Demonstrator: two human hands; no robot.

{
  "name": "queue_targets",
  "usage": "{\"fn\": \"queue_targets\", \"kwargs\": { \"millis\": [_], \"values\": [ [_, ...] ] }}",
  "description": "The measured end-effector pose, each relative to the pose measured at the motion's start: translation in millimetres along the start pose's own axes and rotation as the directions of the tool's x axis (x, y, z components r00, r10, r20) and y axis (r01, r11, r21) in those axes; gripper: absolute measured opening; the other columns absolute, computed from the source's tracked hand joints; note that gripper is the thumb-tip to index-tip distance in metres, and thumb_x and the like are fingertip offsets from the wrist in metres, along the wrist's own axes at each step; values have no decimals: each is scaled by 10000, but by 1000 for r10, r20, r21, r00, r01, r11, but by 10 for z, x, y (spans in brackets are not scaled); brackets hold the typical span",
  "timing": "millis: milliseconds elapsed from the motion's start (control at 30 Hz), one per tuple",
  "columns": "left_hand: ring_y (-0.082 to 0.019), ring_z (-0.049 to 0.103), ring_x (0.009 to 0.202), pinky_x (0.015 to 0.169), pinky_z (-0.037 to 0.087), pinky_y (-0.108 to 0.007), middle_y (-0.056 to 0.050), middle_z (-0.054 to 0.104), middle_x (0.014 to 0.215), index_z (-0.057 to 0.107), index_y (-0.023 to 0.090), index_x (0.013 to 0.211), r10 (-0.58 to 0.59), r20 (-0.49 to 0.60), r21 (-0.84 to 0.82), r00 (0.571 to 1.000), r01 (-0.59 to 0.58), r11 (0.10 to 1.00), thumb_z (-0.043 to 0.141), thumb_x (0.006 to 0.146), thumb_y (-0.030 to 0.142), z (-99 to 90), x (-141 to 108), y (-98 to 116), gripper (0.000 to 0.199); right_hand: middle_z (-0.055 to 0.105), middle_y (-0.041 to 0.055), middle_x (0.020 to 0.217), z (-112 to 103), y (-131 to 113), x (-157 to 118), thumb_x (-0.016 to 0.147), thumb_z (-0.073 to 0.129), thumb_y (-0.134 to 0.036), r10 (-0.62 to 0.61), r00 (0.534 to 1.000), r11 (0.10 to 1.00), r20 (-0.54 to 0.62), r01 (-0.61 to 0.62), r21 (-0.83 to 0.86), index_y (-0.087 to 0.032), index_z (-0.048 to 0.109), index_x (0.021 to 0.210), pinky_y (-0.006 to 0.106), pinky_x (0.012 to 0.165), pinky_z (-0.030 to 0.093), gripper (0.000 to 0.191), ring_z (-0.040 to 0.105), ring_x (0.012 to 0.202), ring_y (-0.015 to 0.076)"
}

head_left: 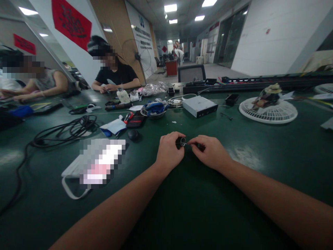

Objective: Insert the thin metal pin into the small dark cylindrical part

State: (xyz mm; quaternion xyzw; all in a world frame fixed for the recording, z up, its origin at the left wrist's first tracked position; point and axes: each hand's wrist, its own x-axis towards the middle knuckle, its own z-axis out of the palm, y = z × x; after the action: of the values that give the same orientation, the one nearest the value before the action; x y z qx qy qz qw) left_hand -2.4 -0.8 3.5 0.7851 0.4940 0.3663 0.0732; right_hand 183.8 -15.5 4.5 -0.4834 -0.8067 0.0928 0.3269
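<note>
My left hand (169, 150) is closed around a small black cylindrical part (182, 141), whose round open end has a shiny rim and faces right. Most of that part is hidden by my fingers. My right hand (211, 150) pinches a thin metal-shafted tool (186, 143); something dark shows inside the curled fingers, but its kind is unclear. The shaft points left, with its tip at the open end of the cylindrical part. Whether it reaches inside, I cannot tell. Both hands are low over the green table (171, 215).
Beyond my hands are an optical disc drive (199, 106), a bowl (154, 113) with blue cloth, and a white fan grille (267, 111). To the left lie a black mouse (133, 135), a pixelated device (99, 161) and a coiled cable (65, 133). Several people sit or stand farther off.
</note>
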Motion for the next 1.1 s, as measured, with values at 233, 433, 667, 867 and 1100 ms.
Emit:
{"fn": "queue_targets", "kwargs": {
  "millis": [233, 433, 667, 867, 1100],
  "values": [
    [-237, 669, 971, 933, 488, -446, -28, 740, 995, 678, 221, 995, 15, 40, -10, 999, -15, 1000, 636, 718, 32, 6, 5, -13, 339, 727, 21, 934, 4, -7, -9, 891, 573, -198, -1, 1000, 1000, 4, 1, -2, -239, 741, 1014, 303, 708, 493, 212, 652, 781, 167],
    [-239, 672, 977, 938, 492, -448, -28, 744, 1001, 680, 226, 996, 19, 38, -17, 999, -18, 1000, 630, 724, 28, 13, 4, -16, 340, 747, 21, 914, 12, 7, 9, 870, 580, -185, 66, 996, 998, -54, -65, 14, -235, 747, 982, 321, 717, 507, 208, 669, 790, 181],
    [-239, 668, 970, 936, 491, -448, -26, 739, 992, 678, 224, 987, 10, 25, -17, 1000, -10, 1000, 634, 709, 22, 7, 0, -7, 346, 744, 21, 934, -2, 3, 9, 874, 576, -180, 21, 1000, 999, -3, -20, 33, -239, 743, 993, 321, 738, 509, 214, 670, 805, 178],
    [-234, 667, 974, 936, 489, -444, -23, 736, 992, 674, 222, 989, 16, 33, -21, 999, -15, 1000, 631, 714, 26, 0, 2, -7, 340, 735, 20, 937, -7, -2, 6, 885, 568, -177, -13, 1000, 999, 6, 13, 38, -232, 735, 998, 312, 732, 503, 209, 662, 805, 173],
    [-236, 669, 974, 924, 491, -442, -27, 739, 992, 679, 220, 987, 24, 40, -23, 999, -23, 999, 632, 721, 28, 1, 1, -12, 331, 738, 20, 938, -7, -10, 3, 883, 571, -182, 15, 1000, 999, -1, -15, 33, -229, 742, 998, 317, 737, 507, 211, 664, 813, 179]
  ]
}}
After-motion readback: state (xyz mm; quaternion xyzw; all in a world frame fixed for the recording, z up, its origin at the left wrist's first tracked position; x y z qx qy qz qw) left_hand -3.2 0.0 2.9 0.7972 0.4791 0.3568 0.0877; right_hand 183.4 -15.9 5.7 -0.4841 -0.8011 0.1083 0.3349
